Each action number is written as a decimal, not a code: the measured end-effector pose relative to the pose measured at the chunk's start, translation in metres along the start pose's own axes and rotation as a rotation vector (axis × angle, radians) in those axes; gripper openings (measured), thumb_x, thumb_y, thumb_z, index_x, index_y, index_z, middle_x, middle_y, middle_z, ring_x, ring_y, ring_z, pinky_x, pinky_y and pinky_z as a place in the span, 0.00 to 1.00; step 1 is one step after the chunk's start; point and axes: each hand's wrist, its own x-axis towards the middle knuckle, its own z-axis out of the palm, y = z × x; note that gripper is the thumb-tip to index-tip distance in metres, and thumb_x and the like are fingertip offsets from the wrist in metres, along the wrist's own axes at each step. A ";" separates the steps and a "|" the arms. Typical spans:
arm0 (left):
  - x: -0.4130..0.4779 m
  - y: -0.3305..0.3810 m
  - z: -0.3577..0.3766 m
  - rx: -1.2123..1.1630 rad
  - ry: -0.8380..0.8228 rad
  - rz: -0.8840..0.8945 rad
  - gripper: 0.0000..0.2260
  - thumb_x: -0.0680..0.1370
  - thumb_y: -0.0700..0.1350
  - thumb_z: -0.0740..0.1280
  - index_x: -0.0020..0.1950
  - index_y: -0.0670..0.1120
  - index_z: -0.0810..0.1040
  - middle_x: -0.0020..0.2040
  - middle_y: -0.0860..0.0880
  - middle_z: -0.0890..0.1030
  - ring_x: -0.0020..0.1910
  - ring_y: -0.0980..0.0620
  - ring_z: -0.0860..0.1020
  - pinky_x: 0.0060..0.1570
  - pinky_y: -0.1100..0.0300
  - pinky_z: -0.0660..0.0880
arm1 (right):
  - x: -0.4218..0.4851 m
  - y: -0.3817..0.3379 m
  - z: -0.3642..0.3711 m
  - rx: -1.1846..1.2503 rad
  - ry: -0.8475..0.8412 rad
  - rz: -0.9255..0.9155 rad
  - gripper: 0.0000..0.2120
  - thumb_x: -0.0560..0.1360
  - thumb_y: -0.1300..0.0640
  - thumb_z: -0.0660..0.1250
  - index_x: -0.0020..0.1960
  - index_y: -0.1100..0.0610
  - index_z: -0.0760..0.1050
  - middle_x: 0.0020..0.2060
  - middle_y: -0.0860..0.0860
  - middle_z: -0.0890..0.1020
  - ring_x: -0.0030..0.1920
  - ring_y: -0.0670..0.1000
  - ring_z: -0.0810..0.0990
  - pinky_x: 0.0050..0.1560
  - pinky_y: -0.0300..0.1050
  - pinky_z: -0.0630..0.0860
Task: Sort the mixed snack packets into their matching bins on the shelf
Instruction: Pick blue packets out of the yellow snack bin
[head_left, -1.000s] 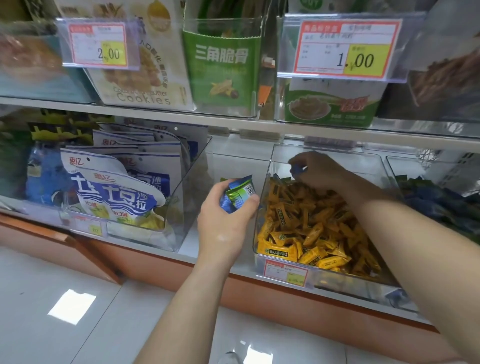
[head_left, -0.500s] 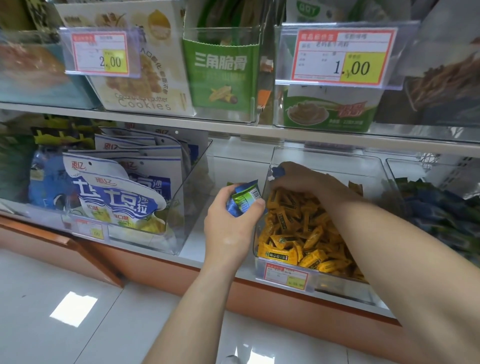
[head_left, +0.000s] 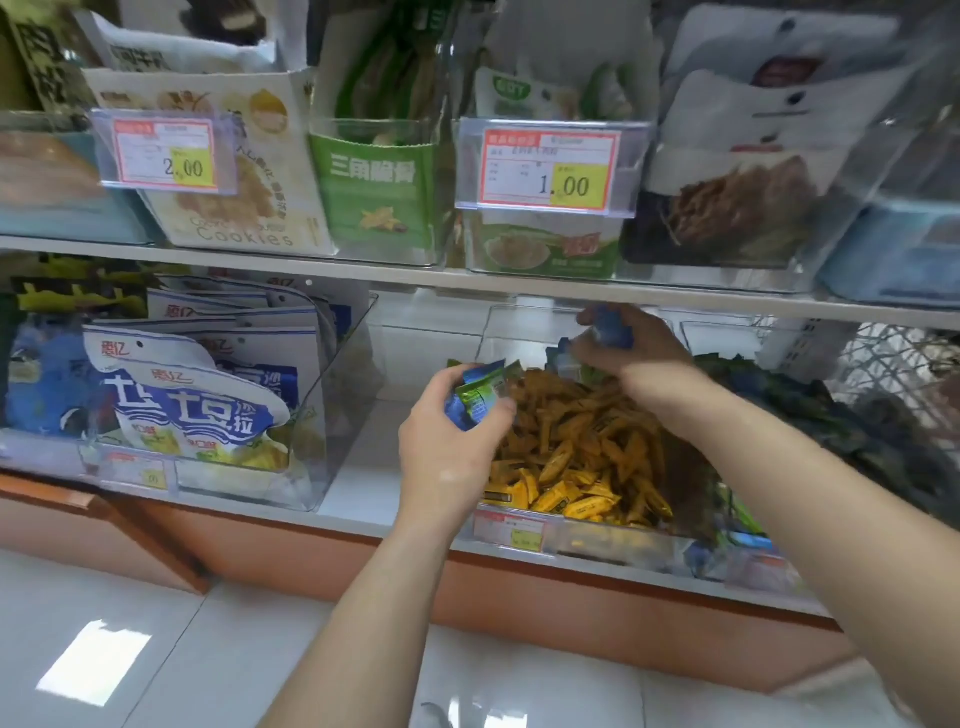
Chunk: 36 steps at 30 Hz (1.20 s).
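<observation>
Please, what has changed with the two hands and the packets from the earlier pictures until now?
The right hand dipped among the yellow packets, then rose again at the back of the bin. It grips a blue packet throughout. The left hand moved a little towards the bin. Unchanged: the left hand holds its blue-green packets, and the yellow packets fill the bin.

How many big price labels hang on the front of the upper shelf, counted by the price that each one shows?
2.00 label: 1
1.00 label: 1
Total: 2
</observation>
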 end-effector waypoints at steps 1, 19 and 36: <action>-0.005 0.004 0.006 0.011 -0.039 0.001 0.13 0.73 0.47 0.75 0.50 0.62 0.76 0.43 0.67 0.81 0.42 0.65 0.80 0.41 0.70 0.75 | -0.015 0.003 -0.011 0.044 0.009 0.019 0.12 0.75 0.53 0.73 0.57 0.46 0.77 0.56 0.47 0.82 0.55 0.49 0.81 0.52 0.43 0.76; -0.037 0.063 0.219 0.399 -0.572 0.345 0.19 0.76 0.57 0.68 0.65 0.58 0.70 0.57 0.53 0.82 0.55 0.51 0.80 0.52 0.53 0.78 | -0.111 0.096 -0.195 -0.391 0.494 -0.005 0.10 0.75 0.59 0.69 0.57 0.56 0.78 0.46 0.55 0.83 0.46 0.57 0.80 0.38 0.42 0.64; -0.021 0.036 0.149 0.679 -0.338 0.354 0.14 0.78 0.55 0.65 0.61 0.52 0.79 0.53 0.53 0.83 0.52 0.52 0.80 0.50 0.53 0.80 | -0.131 0.075 -0.189 -0.709 0.245 -0.005 0.24 0.75 0.43 0.68 0.68 0.51 0.75 0.61 0.54 0.79 0.60 0.58 0.78 0.54 0.48 0.75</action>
